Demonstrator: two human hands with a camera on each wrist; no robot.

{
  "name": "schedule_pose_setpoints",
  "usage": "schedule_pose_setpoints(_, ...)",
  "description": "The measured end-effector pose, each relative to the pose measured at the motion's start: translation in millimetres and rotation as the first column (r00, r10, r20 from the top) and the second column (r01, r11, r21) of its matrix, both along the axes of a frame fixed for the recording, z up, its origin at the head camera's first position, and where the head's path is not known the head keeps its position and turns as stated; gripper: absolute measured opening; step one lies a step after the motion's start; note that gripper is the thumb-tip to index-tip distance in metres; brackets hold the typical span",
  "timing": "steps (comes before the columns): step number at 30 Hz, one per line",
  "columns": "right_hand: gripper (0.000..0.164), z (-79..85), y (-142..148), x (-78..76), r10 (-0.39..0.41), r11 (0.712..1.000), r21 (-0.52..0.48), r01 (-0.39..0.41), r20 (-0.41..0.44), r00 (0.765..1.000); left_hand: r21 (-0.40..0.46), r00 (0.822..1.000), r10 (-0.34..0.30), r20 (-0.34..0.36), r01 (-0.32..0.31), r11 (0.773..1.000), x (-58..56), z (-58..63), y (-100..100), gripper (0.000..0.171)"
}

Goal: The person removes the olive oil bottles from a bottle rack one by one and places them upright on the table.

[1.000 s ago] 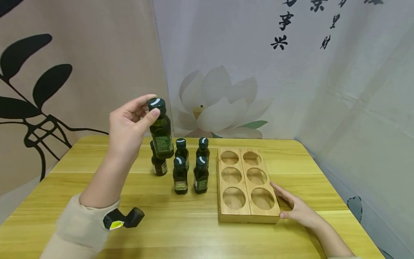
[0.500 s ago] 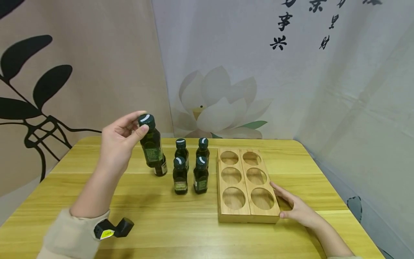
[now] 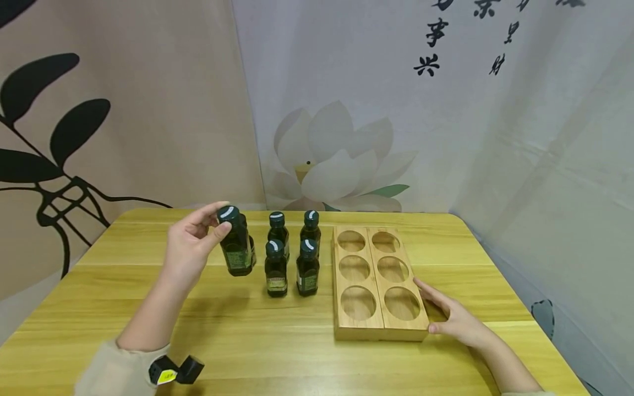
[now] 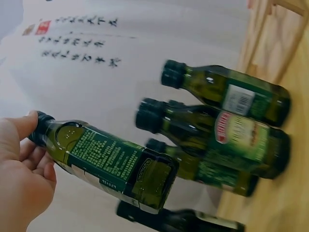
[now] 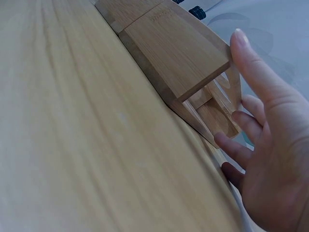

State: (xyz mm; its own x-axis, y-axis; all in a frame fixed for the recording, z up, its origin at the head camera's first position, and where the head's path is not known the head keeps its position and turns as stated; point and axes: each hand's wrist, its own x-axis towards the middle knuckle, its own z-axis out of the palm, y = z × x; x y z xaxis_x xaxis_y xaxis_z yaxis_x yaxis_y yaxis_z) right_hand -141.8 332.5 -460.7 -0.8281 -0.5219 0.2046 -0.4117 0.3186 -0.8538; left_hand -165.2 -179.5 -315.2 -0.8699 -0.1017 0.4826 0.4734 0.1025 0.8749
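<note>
My left hand pinches a small dark green olive oil bottle at its cap, thumb in front. The bottle hangs nearly upright, low over the table's left half, and overlaps another bottle behind it. In the left wrist view, its green printed label faces the camera. My right hand lies at the right side of a wooden rack with two rows of round holes. Spread, relaxed fingers and the thumb sit at the rack's open end in the right wrist view.
Several matching bottles stand left of the rack, among them a front one and its neighbour. The rack's holes hold nothing. A printed curtain hangs behind the yellow wooden table.
My left hand has lowered the bottle from well above the others toward the table, first shifting left, then slightly right. The right hand and rack stay put.
</note>
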Motion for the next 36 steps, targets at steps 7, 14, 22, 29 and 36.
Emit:
schedule_pose_setpoints(7, 0.081, -0.2, 0, -0.2, 0.004, 1.000, -0.008, -0.004, -0.005, 1.000, -0.168, 0.996, 0.073, 0.047, -0.065, 0.984, -0.5, -23.9, -7, 0.037)
schedule_pose_setpoints(14, 0.081, 1.1, -1, 0.4, 0.005, 1.000, -0.013, -0.005, -0.007, 1.000, -0.176, 0.997, 0.054, 0.063, -0.043, 0.983, -1.4, -40.7, -13, 0.037)
schedule_pose_setpoints(22, 0.081, 0.9, -1, 0.5, 0.012, 1.000, -0.018, -0.012, -0.013, 1.000, -0.201, 0.994, 0.054, 0.092, -0.035, 0.979, -1.4, -55.1, -17, 0.040)
schedule_pose_setpoints(29, 0.081, 1.7, -2, 0.0, 0.004, 1.000, -0.013, -0.004, 0.000, 1.000, -0.184, 0.991, 0.050, 0.122, -0.027, 0.983, -3.7, -70.5, -20, 0.040)
schedule_pose_setpoints(36, 0.081, 3.0, -2, 1.0, -0.001, 1.000, -0.007, 0.001, -0.007, 1.000, -0.186, 0.992, 0.045, 0.115, -0.023, 0.982, -4.9, -80.1, -19, 0.040)
